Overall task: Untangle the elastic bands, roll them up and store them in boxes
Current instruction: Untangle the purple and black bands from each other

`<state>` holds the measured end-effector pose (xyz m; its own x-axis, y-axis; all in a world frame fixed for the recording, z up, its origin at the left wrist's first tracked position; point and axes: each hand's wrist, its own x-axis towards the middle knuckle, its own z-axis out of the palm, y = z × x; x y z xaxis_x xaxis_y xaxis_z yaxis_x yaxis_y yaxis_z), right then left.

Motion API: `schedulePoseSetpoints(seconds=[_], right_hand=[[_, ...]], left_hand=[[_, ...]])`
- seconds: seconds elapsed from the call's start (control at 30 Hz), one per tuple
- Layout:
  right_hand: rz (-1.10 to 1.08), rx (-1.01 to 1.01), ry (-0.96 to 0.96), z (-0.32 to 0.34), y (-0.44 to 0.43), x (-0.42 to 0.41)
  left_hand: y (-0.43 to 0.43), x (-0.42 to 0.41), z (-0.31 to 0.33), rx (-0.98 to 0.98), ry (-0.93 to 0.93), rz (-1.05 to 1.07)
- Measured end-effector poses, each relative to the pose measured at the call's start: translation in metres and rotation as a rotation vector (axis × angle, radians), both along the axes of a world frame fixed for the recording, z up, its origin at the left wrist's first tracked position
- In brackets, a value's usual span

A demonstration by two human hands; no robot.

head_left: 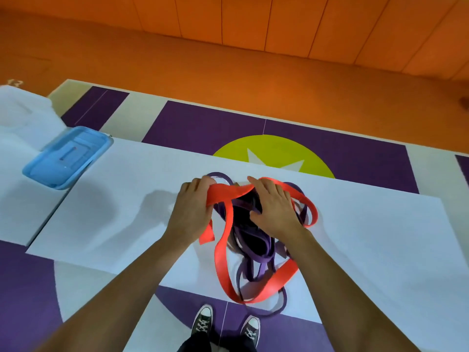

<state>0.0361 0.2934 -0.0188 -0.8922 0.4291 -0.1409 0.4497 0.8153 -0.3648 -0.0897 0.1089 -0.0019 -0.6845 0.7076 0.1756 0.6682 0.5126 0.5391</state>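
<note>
Left hand (191, 212): its fingers (200, 182) are clenched round the flat orange-red elastic band (220, 252) at the far left of the tangle; the strap comes out again from under the palm on the near side.
Right hand (275, 209): palm down on top of the tangle, fingers (256, 184) fairly straight and released, pointing far and left; the thumb presses on the dark core of the bundle.
Band between the hands: a short, twisted stretch of the orange-red strap spans from the left fingers to beneath the right fingertips.
Orange-red band, remainder: one loop runs round the right side of the right hand, and a long loop trails toward the near edge of the tabletop.
Purple elastic bands (256, 257): bunched directly under the right palm and knotted through the orange-red strap; one loop shows beyond the left fingertips, and others hang over the near edge.
White tabletop (114, 212): carries the whole tangle, roughly at its middle.
Blue plastic box (68, 156): lid on, far left, well apart from both hands, at the seam with a second white surface.
Floor: purple floor mat (203, 125) with a lime-green circle (276, 148) beyond the far edge.
Dark canvas sneakers (203, 321): below the near edge.
</note>
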Motion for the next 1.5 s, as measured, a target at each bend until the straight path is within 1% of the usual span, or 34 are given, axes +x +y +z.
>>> schedulePoseSetpoints(seconds=[0.07, 0.17, 0.27, 0.33, 0.4, 0.5, 0.53, 0.6, 0.67, 0.77, 0.9, 1.0, 1.07, 1.13, 1.2, 1.33, 1.4, 1.47, 1.5], right_hand=[[0.078, 0.032, 0.016, 0.008, -0.003, -0.004], [0.081, 0.022, 0.087, 0.016, -0.003, -0.009], [0.041, -0.052, 0.143, 0.022, 0.000, -0.005], [0.029, -0.065, 0.116, 0.028, 0.003, -0.002], [-0.041, -0.047, 0.122, 0.034, 0.010, 0.002], [-0.252, -0.066, 0.258, 0.037, 0.036, 0.021], [-0.311, -0.100, 0.290, 0.039, 0.045, 0.028], [-0.384, -0.269, 0.320, 0.052, 0.053, 0.042], [-0.388, -0.471, 0.323, 0.067, 0.051, 0.050], [-0.314, -0.671, 0.366, 0.082, 0.041, 0.055], [-0.184, -0.908, 0.363, 0.082, 0.021, 0.059], [-0.148, -1.017, 0.342, 0.080, 0.004, 0.058], [-0.142, -1.020, 0.327, 0.079, -0.002, 0.056], [-0.135, -0.920, 0.277, 0.075, -0.001, 0.059], [-0.171, -0.887, 0.265, 0.071, -0.001, 0.066], [-0.201, -0.959, 0.298, 0.060, -0.006, 0.079], [-0.222, -1.001, 0.263, 0.050, -0.018, 0.084], [-0.276, -0.901, 0.199, 0.033, -0.029, 0.086], [-0.328, -0.814, 0.196, 0.023, -0.030, 0.087]], left_hand=[[0.002, 0.008, 0.021, 0.041, -0.017, -0.084], [0.005, 0.017, 0.049, 0.075, -0.079, -0.189], [0.007, 0.020, 0.065, 0.111, -0.132, -0.215], [0.005, 0.020, 0.070, 0.132, -0.131, -0.208], [0.002, 0.019, 0.076, 0.151, -0.124, -0.180], [-0.003, 0.014, 0.084, 0.208, -0.118, -0.116], [-0.003, 0.013, 0.086, 0.225, -0.120, -0.105], [0.000, 0.015, 0.093, 0.245, -0.144, -0.119], [0.009, 0.022, 0.099, 0.237, -0.212, -0.124], [0.027, 0.027, 0.103, 0.278, -0.325, -0.089], [0.045, 0.033, 0.118, 0.453, -0.522, -0.102], [0.057, 0.042, 0.136, 0.532, -0.556, -0.136], [0.062, 0.044, 0.140, 0.539, -0.544, -0.151], [0.062, 0.042, 0.140, 0.564, -0.528, -0.127], [0.062, 0.040, 0.139, 0.594, -0.532, -0.097], [0.061, 0.041, 0.131, 0.607, -0.561, -0.097], [0.064, 0.039, 0.126, 0.610, -0.542, -0.077], [0.066, 0.035, 0.125, 0.610, -0.495, -0.040], [0.066, 0.033, 0.126, 0.621, -0.493, -0.032]])
